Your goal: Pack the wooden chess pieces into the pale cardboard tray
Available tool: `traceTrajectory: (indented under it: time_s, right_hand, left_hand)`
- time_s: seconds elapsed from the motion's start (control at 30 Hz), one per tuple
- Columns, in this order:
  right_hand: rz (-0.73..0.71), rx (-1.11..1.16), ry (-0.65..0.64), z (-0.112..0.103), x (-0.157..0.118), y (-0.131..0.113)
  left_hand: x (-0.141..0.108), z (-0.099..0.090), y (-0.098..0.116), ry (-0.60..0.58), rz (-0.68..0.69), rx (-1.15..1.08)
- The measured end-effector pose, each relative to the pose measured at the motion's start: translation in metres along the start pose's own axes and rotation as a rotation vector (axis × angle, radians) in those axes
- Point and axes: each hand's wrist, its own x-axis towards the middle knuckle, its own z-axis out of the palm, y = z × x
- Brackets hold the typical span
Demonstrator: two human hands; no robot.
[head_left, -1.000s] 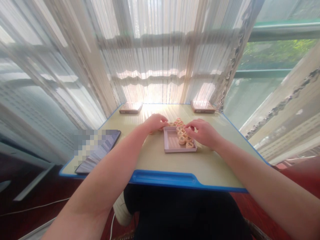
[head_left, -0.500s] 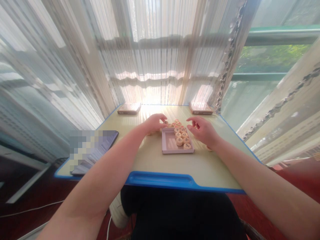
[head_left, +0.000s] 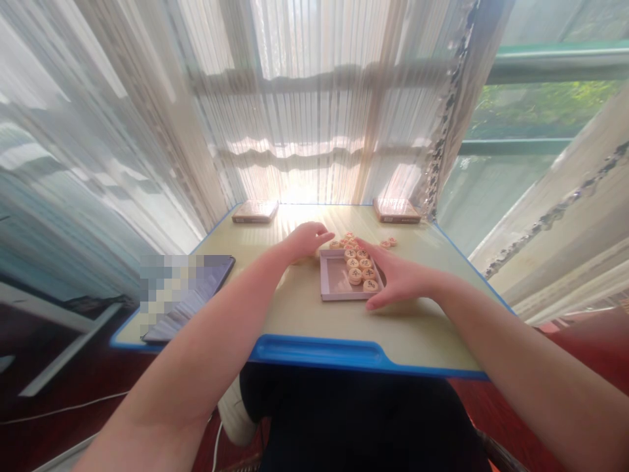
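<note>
Sheer, striped curtains (head_left: 314,98) with strong daylight coming through, behind a pale bench (head_left: 289,314) with a blue rim; reddish floor below. From left to right, with the shallow open box (head_left: 335,275) near the middle of the bench as landmark:

Well to the left of the open box, a flat, dark-edged device (head_left: 201,295), partly pixelated. Beyond the box and to its left, at the far edge of the bench, a flat book-shaped case (head_left: 255,211).

Just beside the box's far left corner, the left hand (head_left: 307,240), bent at the fingers and turned toward the box; impossible to tell whether pinching anything.

Inside the box, gathered toward its right side, round wooden pieces (head_left: 355,276) with black characters, in two rough columns, some stacked. Just beyond the box, more loose pieces (head_left: 349,240), some marked in red.

Along the box's right side, the right hand (head_left: 400,272), spread wide, with fingers by the far right corner and thumb by the near right corner; contact unclear. Beyond the box and to its right, a few small red-marked pieces (head_left: 388,242) and, farther back, a second flat case (head_left: 397,211). Well to the right, window glass (head_left: 535,111) with greenery outside.
</note>
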Motion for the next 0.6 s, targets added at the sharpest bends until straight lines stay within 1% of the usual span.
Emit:
traceTrajectory:
  time_s: [0.1,0.27,0.47,0.6]
  right_hand:
    - [0.001,-0.013,0.019,0.001,0.001,0.0]
    - [0.026,-0.044,0.025,0.001,0.003,0.002]
    - [0.015,0.013,0.065,0.002,0.006,0.007]
    - [0.054,0.061,0.108,0.002,0.007,0.008]
  left_hand:
    - [0.0,0.0,0.001,0.015,-0.029,-0.012]
    - [-0.002,0.001,0.0,0.081,0.022,-0.118]
    - [-0.004,0.001,0.004,0.066,-0.018,-0.18]
    - [-0.007,0.0,0.013,0.077,0.005,-0.17]
